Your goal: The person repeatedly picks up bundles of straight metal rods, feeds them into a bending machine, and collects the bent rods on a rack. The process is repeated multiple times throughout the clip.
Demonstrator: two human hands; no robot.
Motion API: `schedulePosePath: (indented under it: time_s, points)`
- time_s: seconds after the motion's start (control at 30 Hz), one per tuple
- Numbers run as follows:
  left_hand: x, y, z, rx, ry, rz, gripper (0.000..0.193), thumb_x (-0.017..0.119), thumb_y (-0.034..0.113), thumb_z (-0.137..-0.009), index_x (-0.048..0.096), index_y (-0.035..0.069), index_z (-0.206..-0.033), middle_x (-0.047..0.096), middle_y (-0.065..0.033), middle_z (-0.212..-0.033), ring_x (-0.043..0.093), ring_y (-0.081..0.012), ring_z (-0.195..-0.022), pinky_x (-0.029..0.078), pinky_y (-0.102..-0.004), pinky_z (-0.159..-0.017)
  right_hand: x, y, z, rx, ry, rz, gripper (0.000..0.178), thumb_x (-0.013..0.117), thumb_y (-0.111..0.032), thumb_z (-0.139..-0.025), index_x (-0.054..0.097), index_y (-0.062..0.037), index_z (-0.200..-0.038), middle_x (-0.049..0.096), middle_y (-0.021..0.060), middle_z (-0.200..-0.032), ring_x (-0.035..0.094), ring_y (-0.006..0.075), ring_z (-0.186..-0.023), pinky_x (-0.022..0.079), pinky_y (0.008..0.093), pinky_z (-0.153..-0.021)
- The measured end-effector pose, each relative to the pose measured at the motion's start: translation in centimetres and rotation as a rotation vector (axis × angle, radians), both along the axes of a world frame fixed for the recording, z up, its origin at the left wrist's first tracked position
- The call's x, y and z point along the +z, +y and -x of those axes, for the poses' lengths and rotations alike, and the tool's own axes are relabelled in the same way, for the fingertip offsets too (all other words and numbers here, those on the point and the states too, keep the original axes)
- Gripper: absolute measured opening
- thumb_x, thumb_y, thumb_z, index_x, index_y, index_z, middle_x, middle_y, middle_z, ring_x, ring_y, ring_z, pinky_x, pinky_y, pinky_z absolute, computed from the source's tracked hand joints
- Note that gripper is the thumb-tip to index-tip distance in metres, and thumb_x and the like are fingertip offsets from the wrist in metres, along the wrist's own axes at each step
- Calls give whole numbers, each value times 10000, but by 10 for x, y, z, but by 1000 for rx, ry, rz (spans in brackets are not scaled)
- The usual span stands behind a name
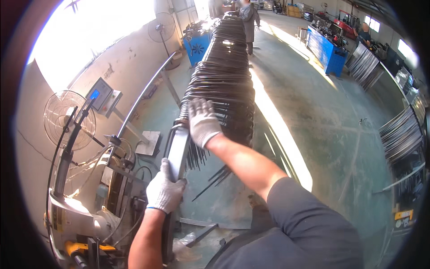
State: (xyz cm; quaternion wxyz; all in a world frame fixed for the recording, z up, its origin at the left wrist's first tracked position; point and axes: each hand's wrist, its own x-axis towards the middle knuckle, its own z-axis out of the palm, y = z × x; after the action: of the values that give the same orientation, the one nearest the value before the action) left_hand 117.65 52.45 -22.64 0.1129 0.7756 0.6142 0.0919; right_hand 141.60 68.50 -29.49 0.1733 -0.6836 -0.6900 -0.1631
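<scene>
A long row of dark, thin bent metal rods [221, 85] hangs over a rail that runs away from me, their ends dangling on the right side. My right hand [204, 122], in a white knit glove, lies with fingers stretched out against the nearest rods. At the near end of the rail, a bare grey metal bar [178, 150] shows. Around it my left hand [166, 190], gloved too, is closed, with the thumb pointing forward; part of its fingers is hidden. A few loose rods [211, 181] stick out low beneath the row.
On the left stand a wire-cage fan [69, 119], a control screen [99, 95] and a white machine arm [67, 219]. Blue workbenches [327, 49] stand farther off. One person [247, 22] is at the row's far end. More rods [401, 134] hang on racks at right.
</scene>
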Motion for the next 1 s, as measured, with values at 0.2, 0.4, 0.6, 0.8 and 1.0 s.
schedulePosePath:
  time_s: [0.2, 0.4, 0.6, 0.8, 1.0]
  points:
    - [12, -9, 14, -10, -90, 71, 1021, 812, 473, -938, 420, -61, -1715, 753, -328, -1287, 775, -481, -1151, 604, -524, -1018, -14, 66, -30, 30, 10, -151, 612, 406, -217, -1145, 526, -23, -1713, 530, 221, -1769, 481, 413, -1657, 259, 608, -1406]
    - [18, -9, 17, 8, -140, 98, 979, 842, 366, -900, 452, -66, -1687, 769, -335, -1289, 805, -477, -1082, 639, -480, -977, -16, 164, -81, -77, -64, -195, 556, 454, -234, -1152, 604, -124, -1675, 611, 123, -1720, 551, 347, -1603, 345, 646, -1353]
    - [27, 1, 1, 160, -39, 222, 1017, 932, 295, -886, 458, 91, -1762, 775, -282, -1387, 794, -461, -1172, 640, -502, -978, -21, 282, -148, -113, -18, -196, 558, 474, -224, -1148, 582, -184, -1694, 566, 79, -1761, 526, 355, -1617, 367, 657, -1340]
    - [18, 26, -18, 268, -20, 151, 976, 1016, 275, -760, 622, 17, -1615, 813, -262, -1049, 814, -409, -867, 656, -462, -803, -30, 406, -229, -174, -43, -192, 593, 485, -175, -1140, 534, -243, -1727, 568, 60, -1759, 520, 347, -1617, 330, 689, -1348]
    - [10, 33, -22, 286, -7, 119, 877, 1013, 226, -728, 698, -21, -1508, 781, -218, -875, 757, -327, -692, 633, -443, -691, -38, 506, -286, -185, -36, -187, 669, 525, -132, -1116, 469, -284, -1764, 573, 43, -1730, 505, 325, -1608, 299, 653, -1377]
